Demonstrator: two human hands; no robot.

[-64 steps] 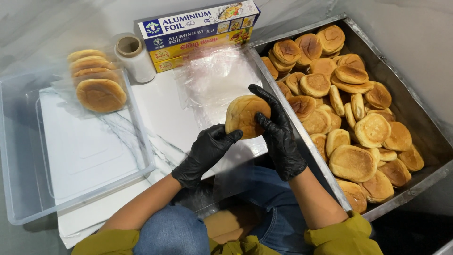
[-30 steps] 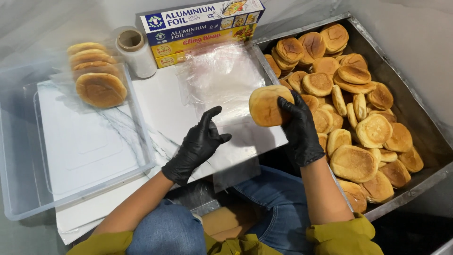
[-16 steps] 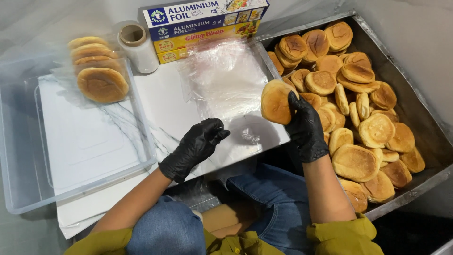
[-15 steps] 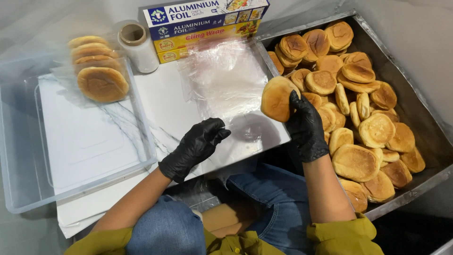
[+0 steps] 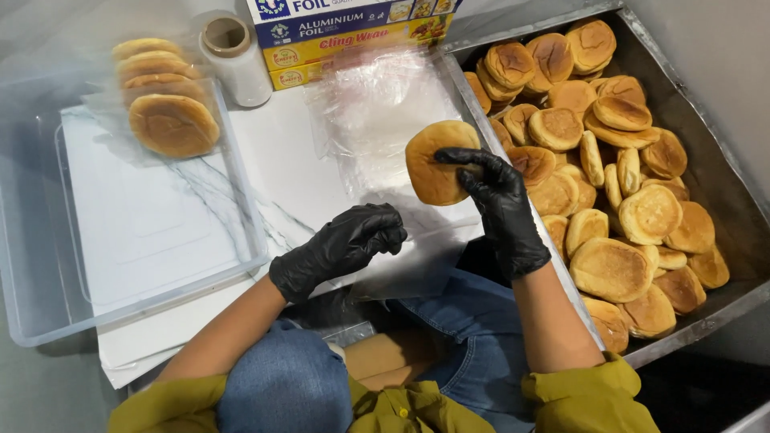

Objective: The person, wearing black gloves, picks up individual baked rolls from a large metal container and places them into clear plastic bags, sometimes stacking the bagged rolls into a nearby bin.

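My right hand, in a black glove, holds a round golden bun above a sheet of clear cling film spread on the white board. My left hand, also gloved in black, rests with curled fingers on the near edge of the film and holds nothing that I can see. A metal tray on the right is heaped with several more buns.
A clear plastic tub on the left holds a row of wrapped buns at its far end. Behind the board stand a roll of cling film and stacked foil and film boxes. My knees in jeans are below.
My right hand has carried the bun leftwards from over the tray's edge to above the film. My left hand has let go of the bun, curled up and settled on the film's near edge.
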